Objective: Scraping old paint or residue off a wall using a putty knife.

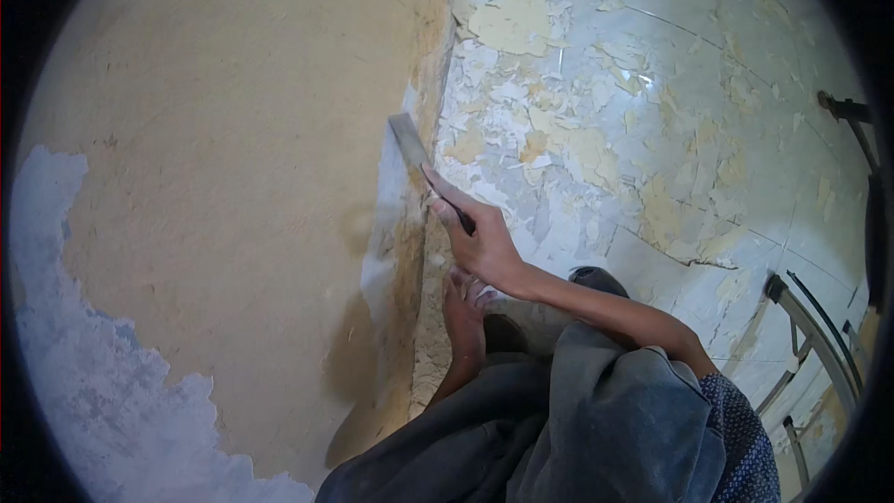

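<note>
My right hand (482, 237) grips the dark handle of a flat scraper (411, 143). The blade's wide end lies against the lower part of a yellowish painted wall (244, 154), at the edge of a narrow bare whitish strip (380, 223) just above the floor line. Below and partly behind my right hand is my left hand (464, 304), close to the foot of the wall with its fingers bent. Whether it holds anything does not show.
Peeled paint flakes (517, 126) litter the tiled floor (740, 112) along the wall. A larger bare patch (105, 391) has a ragged paint edge at lower left. Metal ladder-like frames (817, 335) stand at the right. My shoe (599, 279) is beside my forearm.
</note>
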A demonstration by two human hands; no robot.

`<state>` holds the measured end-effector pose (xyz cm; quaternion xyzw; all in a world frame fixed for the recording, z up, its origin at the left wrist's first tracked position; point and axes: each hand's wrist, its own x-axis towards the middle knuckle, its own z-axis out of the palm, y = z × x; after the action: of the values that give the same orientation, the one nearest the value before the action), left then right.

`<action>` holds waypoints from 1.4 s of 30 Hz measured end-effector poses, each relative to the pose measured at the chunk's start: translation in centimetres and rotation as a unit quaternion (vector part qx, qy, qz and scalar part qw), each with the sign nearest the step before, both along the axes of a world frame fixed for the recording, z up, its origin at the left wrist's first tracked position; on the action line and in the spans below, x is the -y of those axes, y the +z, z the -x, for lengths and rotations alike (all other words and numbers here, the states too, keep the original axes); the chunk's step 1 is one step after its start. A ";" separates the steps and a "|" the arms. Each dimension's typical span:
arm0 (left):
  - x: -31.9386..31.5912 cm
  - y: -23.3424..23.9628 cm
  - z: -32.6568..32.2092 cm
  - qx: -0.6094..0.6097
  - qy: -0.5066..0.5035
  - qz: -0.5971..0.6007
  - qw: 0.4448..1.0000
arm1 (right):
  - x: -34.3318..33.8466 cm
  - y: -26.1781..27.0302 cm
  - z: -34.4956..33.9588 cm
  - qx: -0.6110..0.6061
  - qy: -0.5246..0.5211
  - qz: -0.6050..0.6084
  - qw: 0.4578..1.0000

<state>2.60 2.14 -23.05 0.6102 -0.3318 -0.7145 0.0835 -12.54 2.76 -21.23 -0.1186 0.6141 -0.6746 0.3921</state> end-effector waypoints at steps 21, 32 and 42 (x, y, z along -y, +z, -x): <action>0.7 1.8 -0.4 -0.137 -0.067 0.054 0.987 | -4.3 2.1 1.8 0.066 -0.085 -0.003 0.994; -2.9 6.5 4.4 -0.097 -0.226 0.083 0.966 | -20.5 1.3 7.2 0.077 -0.059 -0.106 0.990; -4.5 9.2 10.4 -0.276 -0.353 0.084 0.890 | -21.0 7.8 10.6 -0.108 0.013 -0.168 0.980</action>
<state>-7.78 6.62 -13.90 0.2216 -0.5476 -0.8061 -0.0353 -23.16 23.79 -13.43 -0.1311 0.7555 -0.5399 0.3471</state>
